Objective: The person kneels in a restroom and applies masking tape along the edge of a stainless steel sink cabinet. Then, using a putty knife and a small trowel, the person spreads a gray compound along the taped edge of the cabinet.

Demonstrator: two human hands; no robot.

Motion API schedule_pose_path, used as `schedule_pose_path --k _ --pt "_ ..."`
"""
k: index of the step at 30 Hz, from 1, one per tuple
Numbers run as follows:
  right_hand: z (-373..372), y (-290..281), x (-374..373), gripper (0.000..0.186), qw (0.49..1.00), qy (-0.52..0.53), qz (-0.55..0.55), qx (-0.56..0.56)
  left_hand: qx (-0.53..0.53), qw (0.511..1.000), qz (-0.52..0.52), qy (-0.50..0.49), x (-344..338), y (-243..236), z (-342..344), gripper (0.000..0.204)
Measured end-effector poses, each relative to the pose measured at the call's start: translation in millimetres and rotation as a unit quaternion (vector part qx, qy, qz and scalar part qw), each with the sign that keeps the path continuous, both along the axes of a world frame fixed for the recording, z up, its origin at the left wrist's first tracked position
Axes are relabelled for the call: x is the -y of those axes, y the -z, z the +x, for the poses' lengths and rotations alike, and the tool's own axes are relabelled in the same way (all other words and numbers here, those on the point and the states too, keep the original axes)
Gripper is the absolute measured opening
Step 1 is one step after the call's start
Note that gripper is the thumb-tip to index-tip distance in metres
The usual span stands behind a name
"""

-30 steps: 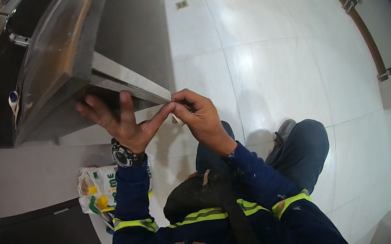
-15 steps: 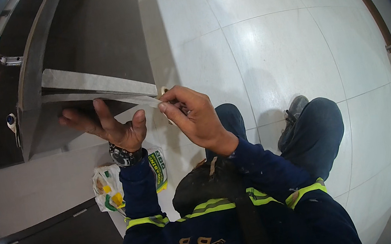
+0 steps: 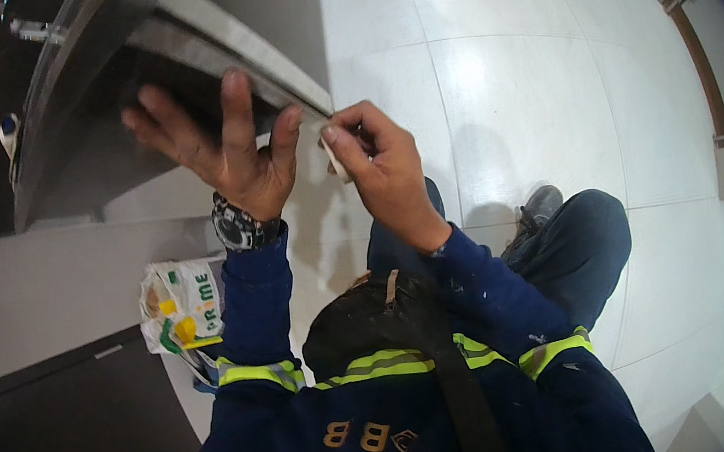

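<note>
A dark cabinet panel (image 3: 276, 7) with a pale edge (image 3: 248, 43) stands at the upper left. Below that edge runs a whitish tape strip (image 3: 195, 55), slanting toward my right hand. My right hand (image 3: 385, 162), at the panel's near corner, is closed in a pinch on a roll of tape (image 3: 337, 161), partly hidden by the fingers. My left hand (image 3: 241, 155) is open, fingers spread, beside the strip and the dark underside; whether the fingertips touch it I cannot tell. A watch sits on the left wrist.
A white plastic bag (image 3: 184, 306) with yellow and green marks sits beside my left forearm. Dark cabinet fronts (image 3: 67, 434) lie at the lower left. Pale floor tiles (image 3: 531, 110) spread to the right, with a shoe (image 3: 544, 205) on them.
The view has shifted, and the panel edge now slants more steeply. My right hand has moved up along the panel's corner, the roll showing below its fingers. The left hand's fingers remain spread.
</note>
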State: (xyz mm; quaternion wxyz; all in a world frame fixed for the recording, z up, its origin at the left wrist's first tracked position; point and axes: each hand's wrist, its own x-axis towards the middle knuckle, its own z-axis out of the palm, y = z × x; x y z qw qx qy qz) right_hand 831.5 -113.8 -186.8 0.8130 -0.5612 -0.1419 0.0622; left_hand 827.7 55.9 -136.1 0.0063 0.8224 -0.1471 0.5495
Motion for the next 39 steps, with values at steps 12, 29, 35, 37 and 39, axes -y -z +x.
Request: schedule_pose_path --k 12,29,35,37,39 --pt "1 -3 -3 0.023 1.000 0.000 0.001 -0.016 -0.056 0.997 0.010 -0.043 8 -8 -9 0.063" --pt "6 8 15 0.025 1.000 -0.006 0.005 0.009 0.019 0.992 0.127 0.007 -4 2 8 0.104" --pt "-5 3 16 0.025 0.999 0.008 -0.032 0.017 0.001 0.993 0.117 -0.005 -4 2 1 0.102" --pt "-4 2 13 0.024 0.999 0.018 -0.043 0.027 0.001 0.995 0.102 0.002 -2 2 4 0.100" --pt "-1 5 8 0.025 0.998 0.043 -0.029 0.039 0.014 0.994 0.107 -0.014 -3 5 7 0.099"
